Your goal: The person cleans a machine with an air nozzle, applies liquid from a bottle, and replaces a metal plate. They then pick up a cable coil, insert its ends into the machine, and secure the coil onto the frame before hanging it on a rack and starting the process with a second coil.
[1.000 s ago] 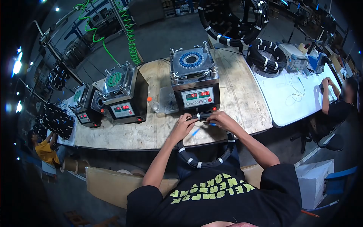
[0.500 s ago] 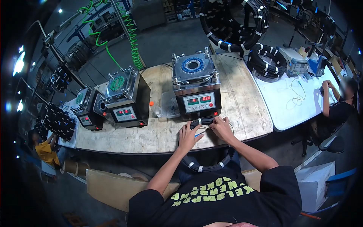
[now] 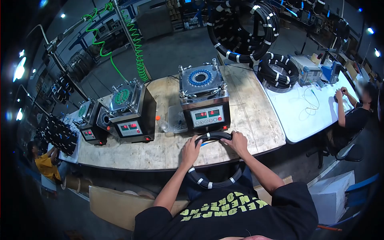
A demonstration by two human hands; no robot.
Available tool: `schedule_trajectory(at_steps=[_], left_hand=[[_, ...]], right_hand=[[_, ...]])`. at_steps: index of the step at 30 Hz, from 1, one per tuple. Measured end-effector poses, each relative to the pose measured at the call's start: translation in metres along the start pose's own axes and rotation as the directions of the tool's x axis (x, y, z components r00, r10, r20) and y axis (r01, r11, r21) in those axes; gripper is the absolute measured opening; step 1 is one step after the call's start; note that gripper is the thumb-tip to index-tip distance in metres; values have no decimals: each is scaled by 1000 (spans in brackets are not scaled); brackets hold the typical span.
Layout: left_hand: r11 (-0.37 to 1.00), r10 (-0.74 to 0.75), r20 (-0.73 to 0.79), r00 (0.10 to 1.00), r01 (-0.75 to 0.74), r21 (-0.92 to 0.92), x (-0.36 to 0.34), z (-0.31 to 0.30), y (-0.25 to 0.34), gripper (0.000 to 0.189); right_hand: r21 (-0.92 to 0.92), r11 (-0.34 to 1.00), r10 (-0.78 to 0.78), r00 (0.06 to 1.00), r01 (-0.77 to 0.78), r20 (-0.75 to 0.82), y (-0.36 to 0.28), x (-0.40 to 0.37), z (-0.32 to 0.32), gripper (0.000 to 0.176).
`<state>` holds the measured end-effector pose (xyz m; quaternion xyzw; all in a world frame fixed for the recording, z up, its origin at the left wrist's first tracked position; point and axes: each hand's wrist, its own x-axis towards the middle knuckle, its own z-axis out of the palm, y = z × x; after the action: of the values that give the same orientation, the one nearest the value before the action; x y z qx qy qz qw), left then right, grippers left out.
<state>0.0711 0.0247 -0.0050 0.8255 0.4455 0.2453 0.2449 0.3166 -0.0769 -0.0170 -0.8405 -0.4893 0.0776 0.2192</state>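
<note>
A coil of black cable (image 3: pixel 214 185) with white ties rests against the front edge of the wooden table, its lower part hanging over the lap. My left hand (image 3: pixel 191 151) is closed around the coil's upper left side, near a short blue piece. On the upper right side of the same coil, my right hand (image 3: pixel 237 143) is closed with its thumb toward the middle. Just beyond the coil stands a metal-topped machine (image 3: pixel 205 96) with a ring of blue parts and a red digital display.
Two machines (image 3: pixel 130 112) (image 3: pixel 91 122) with green parts stand left. A clear tray (image 3: pixel 176 119) and orange cap (image 3: pixel 157 118) lie between machines. More coils (image 3: pixel 279 72) sit at the right near a white table (image 3: pixel 298 124). One person sits at each side.
My hands have shifted from fingering the coil's top to gripping its two sides. The near machine's display reads differently. The whole view has shifted slightly.
</note>
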Motion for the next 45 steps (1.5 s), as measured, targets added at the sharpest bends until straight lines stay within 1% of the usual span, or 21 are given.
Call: schedule_trajectory(at_steps=[1,3,7,9,11,13,14,16,19,20,21,22,24,28,31,32,35,37,40,43,45], left_hand=[[1000,-18,7,1000,18,11,0,-1,-5,47],[993,-90,109,990,81,84,3,-2,-8,52],[982,-191,110,976,189,24,11,12,-13,63],[977,-214,102,971,213,21,21,17,-21,68],[983,-183,160,970,180,36,25,9,-10,74],[992,-123,165,979,119,29,30,6,-8,67],[984,-157,268,950,173,-36,33,2,-6,64],[943,-204,466,861,300,-142,36,-18,12,57],[972,152,385,910,-66,-226,39,-29,16,48],[966,58,483,874,71,-247,39,-35,20,44],[952,110,483,869,48,-302,37,-45,35,43],[934,158,481,863,28,-356,34,-51,45,43],[907,225,460,859,-13,-421,30,-70,74,43],[847,450,305,839,-294,-443,27,-106,137,53],[831,530,288,798,-418,-368,28,-139,193,57],[781,606,245,757,-508,-363,31,-147,209,56],[688,721,210,661,-646,-331,38,-174,260,52],[677,736,261,624,-676,-291,42,-184,288,49],[631,762,327,558,-753,-186,55,-191,320,51],[562,793,404,456,-805,-193,70,-192,351,51],[449,846,398,356,-877,-170,92,-184,366,50]], right_hand=[[-2,1000,-7,1000,7,19,1,3,0,73],[-2,1000,-19,998,19,58,3,9,2,71],[-56,995,-72,993,78,95,0,16,6,68],[1,992,-128,991,128,44,4,14,9,65],[48,985,-168,985,167,26,7,16,12,65],[111,987,-127,988,117,90,2,9,-1,62],[140,986,-106,987,89,121,-1,6,-8,61],[158,977,-154,987,144,53,-1,-2,-14,56],[146,953,-257,964,265,-74,-1,-9,-35,53],[169,932,-303,945,321,-120,1,-13,-43,51],[188,908,-347,923,375,-163,2,-20,-55,50],[196,943,-270,963,268,-17,-8,-27,-83,46],[247,924,-293,955,293,-36,-6,-36,-109,47],[396,833,-347,922,387,-172,-6,-57,-171,42],[462,781,-348,907,421,-239,-12,-71,-225,46],[492,756,-355,902,432,-247,-14,-77,-245,46],[540,716,-355,897,442,-263,-15,-89,-287,48],[439,770,-316,874,464,-370,-10,-93,-301,47],[270,816,-287,762,512,-580,-4,-96,-318,44],[243,837,-294,778,490,-555,0,-103,-350,41],[269,847,-265,803,458,-533,9,-103,-364,41]])
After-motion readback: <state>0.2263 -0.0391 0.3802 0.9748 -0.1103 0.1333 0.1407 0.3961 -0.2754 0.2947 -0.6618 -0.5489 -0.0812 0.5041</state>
